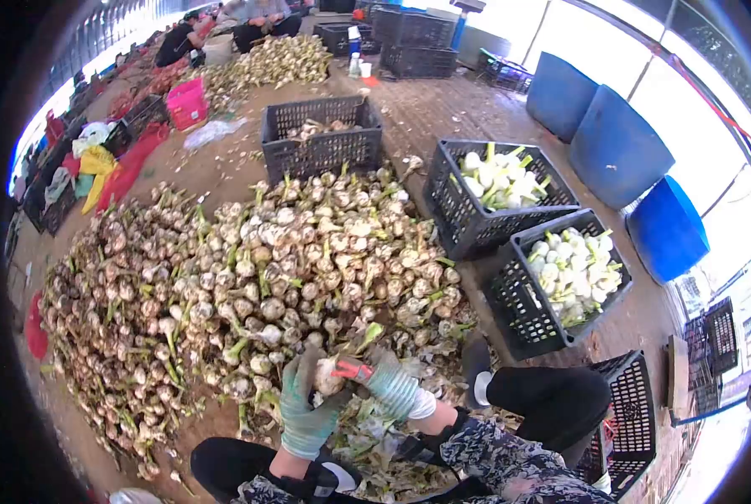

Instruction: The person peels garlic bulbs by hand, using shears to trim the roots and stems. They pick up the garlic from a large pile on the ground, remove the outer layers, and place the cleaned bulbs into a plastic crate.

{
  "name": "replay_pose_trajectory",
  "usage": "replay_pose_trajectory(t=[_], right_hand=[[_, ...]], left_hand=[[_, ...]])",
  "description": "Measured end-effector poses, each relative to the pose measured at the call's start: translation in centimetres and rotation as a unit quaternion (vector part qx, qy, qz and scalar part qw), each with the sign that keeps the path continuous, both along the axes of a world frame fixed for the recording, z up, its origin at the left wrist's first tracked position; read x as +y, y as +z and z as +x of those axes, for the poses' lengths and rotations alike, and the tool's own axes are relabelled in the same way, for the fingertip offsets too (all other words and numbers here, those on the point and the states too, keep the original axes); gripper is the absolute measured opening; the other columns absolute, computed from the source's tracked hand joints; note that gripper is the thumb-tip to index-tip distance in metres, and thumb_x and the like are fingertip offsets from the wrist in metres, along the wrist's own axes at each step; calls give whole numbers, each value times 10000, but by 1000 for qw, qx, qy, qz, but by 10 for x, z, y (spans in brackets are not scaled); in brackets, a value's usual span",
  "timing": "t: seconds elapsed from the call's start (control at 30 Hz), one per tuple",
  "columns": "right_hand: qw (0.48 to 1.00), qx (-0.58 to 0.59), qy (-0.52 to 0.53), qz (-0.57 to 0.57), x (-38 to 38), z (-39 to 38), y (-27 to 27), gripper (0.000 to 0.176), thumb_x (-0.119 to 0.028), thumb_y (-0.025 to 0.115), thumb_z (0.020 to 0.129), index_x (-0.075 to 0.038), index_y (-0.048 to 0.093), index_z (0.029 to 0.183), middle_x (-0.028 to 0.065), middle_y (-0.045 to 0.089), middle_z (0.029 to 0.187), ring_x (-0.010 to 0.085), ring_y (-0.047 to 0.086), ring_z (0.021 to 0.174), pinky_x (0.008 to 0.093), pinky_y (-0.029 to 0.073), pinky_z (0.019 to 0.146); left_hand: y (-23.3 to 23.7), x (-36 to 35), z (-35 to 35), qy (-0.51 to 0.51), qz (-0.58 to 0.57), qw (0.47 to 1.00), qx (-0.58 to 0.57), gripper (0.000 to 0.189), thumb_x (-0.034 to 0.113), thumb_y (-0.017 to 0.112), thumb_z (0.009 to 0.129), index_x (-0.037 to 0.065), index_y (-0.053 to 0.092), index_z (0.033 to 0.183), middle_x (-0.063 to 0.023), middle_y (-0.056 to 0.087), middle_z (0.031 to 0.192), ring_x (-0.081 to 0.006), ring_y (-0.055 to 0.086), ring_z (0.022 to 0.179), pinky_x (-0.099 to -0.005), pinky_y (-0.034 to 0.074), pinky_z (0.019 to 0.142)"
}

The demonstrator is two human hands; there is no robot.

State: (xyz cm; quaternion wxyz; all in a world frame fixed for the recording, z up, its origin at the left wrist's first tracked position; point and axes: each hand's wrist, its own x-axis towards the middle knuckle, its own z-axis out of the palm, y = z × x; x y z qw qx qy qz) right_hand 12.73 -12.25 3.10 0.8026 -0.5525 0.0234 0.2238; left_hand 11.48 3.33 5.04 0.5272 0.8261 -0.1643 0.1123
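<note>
My left hand (306,406), in a pale green and grey work glove, has its fingers curled round a whitish garlic bulb (329,378). From the right, my right hand (392,385), gloved the same way, meets the bulb and grips a small red tool (353,370); its working end is hidden. Just beyond both hands spreads a large heap of untrimmed garlic bulbs (308,252), many with soil and short green stems. Loose peeled skins and leaves (375,441) lie below the hands, between my legs.
Two black crates (497,220) (552,336) of cleaned white bulbs stand at the right. Another black crate (321,155) sits behind the heap. Blue barrels (619,147), a pink basket (187,104) and a further crate (632,420) stand around. People (262,21) work at the back.
</note>
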Motion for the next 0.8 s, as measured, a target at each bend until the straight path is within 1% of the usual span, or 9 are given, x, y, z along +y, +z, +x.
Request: replay_pose_trajectory(t=[0.27,0.33,0.43,0.53,0.6,0.63,0.7,0.73,0.8], right_hand=[[983,-110,1,-144,-28,9,-43,601,-417,622,721,53,484,1069,207,585,974,267,593,782,362,472,631],[969,-80,-23,-234,-39,15,31,492,-345,718,632,44,547,880,141,616,743,228,597,672,356,468,588],[962,-15,55,-268,-49,38,66,497,-326,708,648,45,540,932,156,620,816,232,598,718,333,474,632],[938,-175,104,-282,-54,65,65,531,-320,751,610,6,547,976,163,619,880,262,596,793,338,468,713],[844,-240,218,-427,-68,85,74,566,-334,775,581,2,554,980,183,613,899,312,590,848,348,467,746],[798,-113,372,-461,-75,98,99,603,-326,762,602,23,516,1028,187,610,888,322,589,863,360,468,740],[708,-227,456,-489,-98,107,59,514,-220,687,658,33,485,1058,204,580,961,334,554,940,372,453,788],[745,-331,431,-387,-125,114,73,592,-267,690,683,22,448,1139,217,546,1064,338,527,1003,405,426,832],[770,-260,444,-378,-176,139,69,642,-277,690,702,-33,410,1226,193,537,1116,294,532,1022,371,429,831]], left_hand=[[4,-18,-5,-26,-123,991,44,762,75,747,628,22,353,1278,-114,446,1167,-232,492,1026,-315,409,874],[14,-29,-3,-14,-201,975,93,768,64,742,636,19,336,1286,-114,454,1175,-229,498,1024,-311,410,877],[35,-48,4,8,-306,943,134,736,51,702,693,-3,292,1301,-122,473,1179,-225,516,1008,-311,421,877],[29,-65,20,-1,-545,791,278,587,371,574,778,-1,406,1200,-121,516,1098,-255,514,997,-363,445,847],[23,-71,27,9,-598,706,380,568,415,565,723,10,460,1108,-129,535,1037,-281,536,913,-399,453,785],[17,-74,31,43,-613,668,420,564,414,569,704,10,472,1085,-132,542,1015,-290,546,875,-409,455,767],[-22,-71,42,41,-567,713,410,537,397,561,702,8,484,1064,-134,553,992,-302,562,823,-399,465,739],[-15,-79,57,-45,-541,736,404,569,403,562,692,-2,482,1084,-149,549,1031,-317,569,838,-413,469,767],[-3,-85,65,-62,-582,664,465,435,268,563,777,3,507,1117,-101,546,1103,-235,505,993,-348,392,868]])
